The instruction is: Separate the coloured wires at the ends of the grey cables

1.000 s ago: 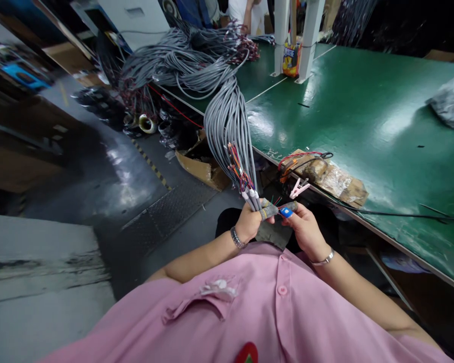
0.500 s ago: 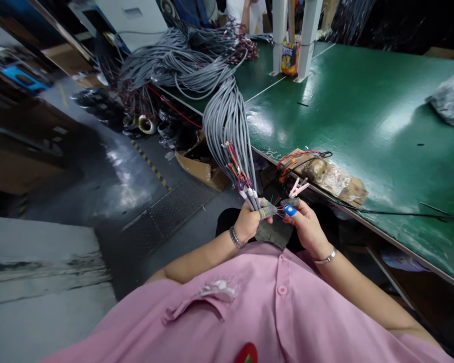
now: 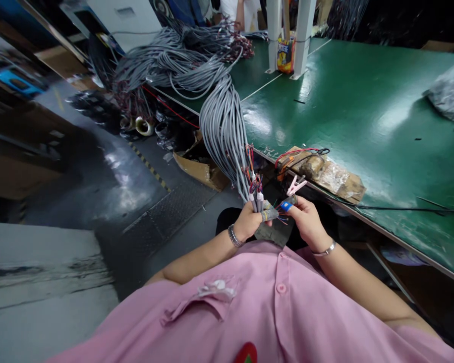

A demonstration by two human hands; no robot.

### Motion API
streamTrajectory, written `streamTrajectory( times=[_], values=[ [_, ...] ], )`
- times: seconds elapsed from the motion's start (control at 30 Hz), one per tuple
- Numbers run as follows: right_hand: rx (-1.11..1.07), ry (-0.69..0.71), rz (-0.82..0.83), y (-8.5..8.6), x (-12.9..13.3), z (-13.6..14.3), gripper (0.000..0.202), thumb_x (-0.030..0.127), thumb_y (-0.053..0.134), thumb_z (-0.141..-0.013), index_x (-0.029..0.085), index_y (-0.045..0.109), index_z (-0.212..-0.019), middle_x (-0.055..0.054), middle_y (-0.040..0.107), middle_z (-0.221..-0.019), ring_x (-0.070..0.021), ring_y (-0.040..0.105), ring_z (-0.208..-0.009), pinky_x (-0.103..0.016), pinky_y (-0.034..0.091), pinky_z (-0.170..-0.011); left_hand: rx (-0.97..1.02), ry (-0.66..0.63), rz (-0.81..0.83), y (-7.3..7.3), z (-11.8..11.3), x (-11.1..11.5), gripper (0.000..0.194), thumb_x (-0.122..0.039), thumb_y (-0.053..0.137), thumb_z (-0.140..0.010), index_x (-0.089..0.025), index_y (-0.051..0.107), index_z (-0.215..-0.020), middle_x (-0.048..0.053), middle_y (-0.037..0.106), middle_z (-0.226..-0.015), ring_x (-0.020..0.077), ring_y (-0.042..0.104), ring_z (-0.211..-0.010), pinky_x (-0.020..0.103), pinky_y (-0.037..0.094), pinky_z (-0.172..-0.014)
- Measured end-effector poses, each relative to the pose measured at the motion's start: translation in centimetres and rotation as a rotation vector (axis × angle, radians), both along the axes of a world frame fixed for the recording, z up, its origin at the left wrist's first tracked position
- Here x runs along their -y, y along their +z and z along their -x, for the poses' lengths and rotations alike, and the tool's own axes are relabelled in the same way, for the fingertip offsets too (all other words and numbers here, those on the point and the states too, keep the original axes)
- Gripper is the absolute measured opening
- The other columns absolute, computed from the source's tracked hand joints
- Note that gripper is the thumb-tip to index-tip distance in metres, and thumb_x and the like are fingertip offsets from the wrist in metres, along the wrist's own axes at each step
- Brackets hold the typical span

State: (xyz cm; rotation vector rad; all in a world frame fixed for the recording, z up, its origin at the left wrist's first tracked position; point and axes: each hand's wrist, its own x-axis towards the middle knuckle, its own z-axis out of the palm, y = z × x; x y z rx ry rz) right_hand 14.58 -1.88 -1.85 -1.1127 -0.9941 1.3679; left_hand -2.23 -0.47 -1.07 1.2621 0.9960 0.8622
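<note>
My left hand (image 3: 251, 221) is wrapped round the ends of several grey cables (image 3: 225, 121), which hang over the table's edge. Grey covers sit on its fingertips. Thin coloured wires (image 3: 282, 219) fan out between my two hands. Blue tape marks a finger of my right hand (image 3: 301, 217), whose fingertips are pinched together at the wires; what exactly they grip is too small to make out. More coloured wire ends (image 3: 256, 184) stick up from white-sleeved cable ends above my left hand. A pink clip (image 3: 296, 186) is just beyond my right hand, at the table's edge.
On the green table (image 3: 348, 111) are a taped wooden block (image 3: 335, 177), white posts, a snack packet (image 3: 286, 55) and a plastic bag (image 3: 450, 93). A large cable pile (image 3: 174, 58) lies at the back left. Below it is an open cardboard box (image 3: 196, 169). Part of a person shows behind.
The loose coloured wire ends above my left hand have swung right and stand more upright. My right fingertips have shifted slightly left. The whole view has moved a little.
</note>
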Motion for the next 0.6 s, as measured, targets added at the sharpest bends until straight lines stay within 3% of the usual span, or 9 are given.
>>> streamTrajectory(
  times=[0.2, 0.37, 0.5, 0.6],
  values=[
    [-0.023, -0.055, 0.015, -1.1, 0.5, 0.3, 0.017, 0.034, 0.073, -0.076, 0.02, 0.066, -0.073, 0.002, 0.063, -0.068, -0.0119, 0.053, -0.063, -0.026, 0.044, -0.065, 0.043, -0.006, 0.029, 0.3, 0.3, 0.0, 0.03, -0.032, 0.072, -0.073, -0.014, 0.062, -0.052, 0.002, 0.059, -0.05, 0.0098, 0.051, -0.048, 0.024, 0.037, -0.053],
    [-0.223, -0.164, 0.151, -1.9, -0.2, -0.8, 0.032, 0.053, 0.067, -0.079, 0.021, 0.067, -0.082, 0.0, 0.064, -0.072, -0.0115, 0.054, -0.061, -0.025, 0.047, -0.061, 0.17, 0.02, 0.128, 0.9, 0.8, -0.5, 0.02, -0.03, 0.072, -0.071, -0.013, 0.067, -0.061, 0.002, 0.059, -0.049, 0.0101, 0.051, -0.045, 0.023, 0.033, -0.047],
    [-0.388, -0.059, 0.237, -1.5, -1.6, -1.5, 0.047, 0.066, 0.061, -0.077, 0.02, 0.068, -0.084, -0.003, 0.066, -0.076, -0.0126, 0.056, -0.059, -0.026, 0.049, -0.057, 0.222, -0.013, 0.198, 1.8, 0.8, -1.4, 0.02, -0.031, 0.072, -0.068, -0.012, 0.067, -0.063, 0.003, 0.058, -0.046, 0.0106, 0.05, -0.042, 0.023, 0.033, -0.045],
    [-0.437, 0.033, 0.239, -0.7, -2.6, -1.6, 0.048, 0.067, 0.063, -0.075, 0.021, 0.069, -0.086, -0.003, 0.067, -0.077, -0.0125, 0.056, -0.059, -0.025, 0.05, -0.056, 0.224, -0.068, 0.225, 2.0, 0.3, -2.0, 0.02, -0.03, 0.073, -0.066, -0.012, 0.067, -0.063, 0.002, 0.057, -0.046, 0.0099, 0.049, -0.041, 0.023, 0.033, -0.044]
  ],
)
